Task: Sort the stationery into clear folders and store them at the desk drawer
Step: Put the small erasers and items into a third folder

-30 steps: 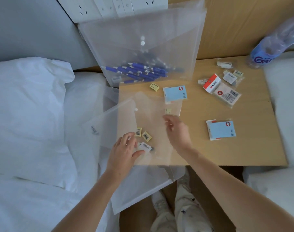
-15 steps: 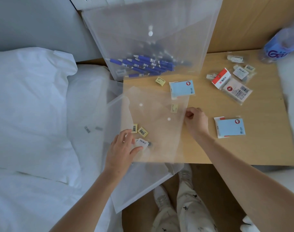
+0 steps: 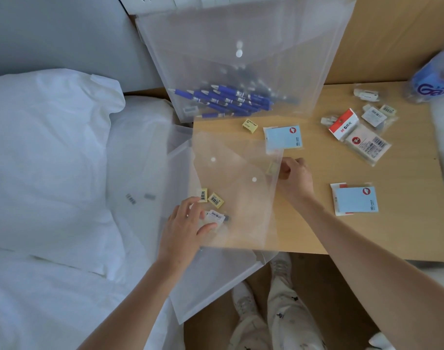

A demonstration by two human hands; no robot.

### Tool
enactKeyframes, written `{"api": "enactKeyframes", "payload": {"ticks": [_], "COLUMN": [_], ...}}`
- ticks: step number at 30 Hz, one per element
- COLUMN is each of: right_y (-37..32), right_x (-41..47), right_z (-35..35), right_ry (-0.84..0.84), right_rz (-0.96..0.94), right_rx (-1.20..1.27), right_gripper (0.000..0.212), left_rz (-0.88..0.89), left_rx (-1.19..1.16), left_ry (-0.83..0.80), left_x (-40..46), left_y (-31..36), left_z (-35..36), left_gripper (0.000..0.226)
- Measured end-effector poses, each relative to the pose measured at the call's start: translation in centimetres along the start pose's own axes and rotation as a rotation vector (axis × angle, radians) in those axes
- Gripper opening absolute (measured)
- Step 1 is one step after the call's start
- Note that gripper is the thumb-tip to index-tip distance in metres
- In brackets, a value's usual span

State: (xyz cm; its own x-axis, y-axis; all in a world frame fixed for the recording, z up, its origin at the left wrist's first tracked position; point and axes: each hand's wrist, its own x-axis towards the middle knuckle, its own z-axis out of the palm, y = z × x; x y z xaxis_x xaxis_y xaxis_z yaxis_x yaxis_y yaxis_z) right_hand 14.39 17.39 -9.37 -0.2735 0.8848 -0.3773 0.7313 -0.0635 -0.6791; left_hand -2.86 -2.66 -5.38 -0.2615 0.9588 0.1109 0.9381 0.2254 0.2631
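Now right hand [image 3: 295,179] pinches folder [image 3: 231,198] edge.

The left hand [image 3: 184,227] presses a clear folder [image 3: 234,198] flat on the desk [image 3: 316,233]; the right hand [image 3: 295,176] seemingly pinches its edge.

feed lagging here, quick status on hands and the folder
Left hand flat on the clear folder, pinning it. Right hand pinching a small yellow eraser at folder's right edge. Notepads, packets still loose on desk.
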Motion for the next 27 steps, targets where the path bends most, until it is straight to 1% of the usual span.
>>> {"api": "enactKeyframes", "payload": {"ticks": [4, 8, 11, 14, 17, 19, 21, 24, 27], "right_y": [0.5, 0.7, -0.3, -2.3, -3.7, -3.8, -3.6, -3.3, -3.3], "right_x": [-0.6, -1.7, -2.6, -3.6, -4.3, -4.5, -4.5, -4.8, -5.2], "right_z": [-1.6, -3.6, -4.7, -4.8, -3.8, -2.5, -1.3, -0.4, 0.4], "right_ry": [0.065, 0.151, 0.138, 0.026, -0.166, -0.283, -0.343, -0.442, -0.63], "right_rz": [0.067, 0.103, 0.092, 0.049, -0.049, -0.118, -0.172, -0.154, -0.189], "right_rx": [0.078, 0.157, 0.225, 0.257, 0.175, 0.047, -0.126, -0.288, -0.485], "right_gripper": [0.037, 0.036, 0.034, 0.034, 0.036, 0.037, 0.04, 0.049, 0.052], "left_rz": [-0.012, -0.043, -0.056, -0.062, -0.064, -0.058, -0.051, -0.058, -0.092], "left_rx": [-0.008, -0.033, -0.084, -0.075, -0.053, -0.045, -0.042, -0.081, -0.133], "left_ry": [-0.013, -0.009, -0.022, -0.039, -0.048, -0.04, -0.026, -0.02, -0.021], "left_x": [0.1, 0.4, 0.9, 1.5, 2.0, 2.2, 2.3, 2.3, 2.4], "left_y": [0.6, 1.5, 2.4, 3.4, 4.0, 4.2, 4.2, 3.8, 3.5], "left_z": [-0.2, -0.2, 0.1, 0.5, 0.9, 1.0, 0.9, 0.8, 0.8], "left_gripper": [0.061, 0.062, 0.065, 0.057, 0.046, 0.045, 0.044, 0.042, 0.039]}}
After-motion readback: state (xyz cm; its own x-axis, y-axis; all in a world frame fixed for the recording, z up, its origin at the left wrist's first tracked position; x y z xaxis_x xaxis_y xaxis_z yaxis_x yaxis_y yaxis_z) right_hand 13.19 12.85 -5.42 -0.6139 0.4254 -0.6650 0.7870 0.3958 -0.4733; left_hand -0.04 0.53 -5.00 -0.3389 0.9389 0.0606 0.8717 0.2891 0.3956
